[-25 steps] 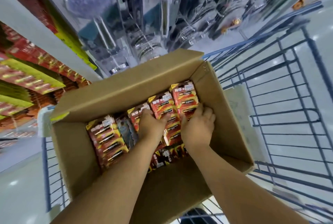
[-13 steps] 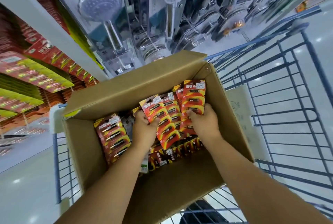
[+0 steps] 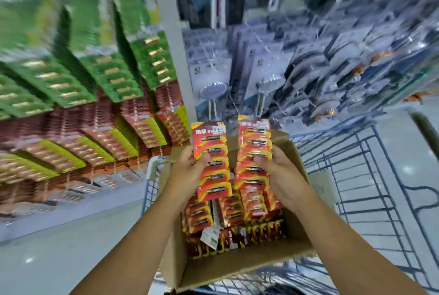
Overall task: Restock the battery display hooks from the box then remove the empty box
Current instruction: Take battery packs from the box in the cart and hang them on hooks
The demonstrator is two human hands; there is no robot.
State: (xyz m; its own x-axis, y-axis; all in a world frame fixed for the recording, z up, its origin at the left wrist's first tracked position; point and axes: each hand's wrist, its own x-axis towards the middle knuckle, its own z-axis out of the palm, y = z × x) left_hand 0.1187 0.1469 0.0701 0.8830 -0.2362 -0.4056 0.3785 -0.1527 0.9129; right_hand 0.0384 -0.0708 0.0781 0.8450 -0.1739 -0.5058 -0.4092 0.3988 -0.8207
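An open cardboard box [image 3: 240, 268] sits in a blue wire cart and holds several red-and-yellow battery strips [image 3: 232, 209]. My left hand [image 3: 187, 171] grips one stack of battery strips [image 3: 212, 161] lifted above the box. My right hand [image 3: 280, 171] grips a second stack of battery strips [image 3: 255, 150] beside it. Both stacks hang upright over the box. The battery display [image 3: 99, 114] with rows of green and red packs fills the left side, blurred.
The blue wire cart [image 3: 370, 176] surrounds the box and extends right. Hanging shower heads [image 3: 213, 91] and hose packs fill the rack straight ahead. A white upright post [image 3: 175, 57] separates the two displays. Pale floor lies at lower left.
Both hands have lifted the battery strips up out of the box. The view has swung up and left, bringing the battery display into sight.
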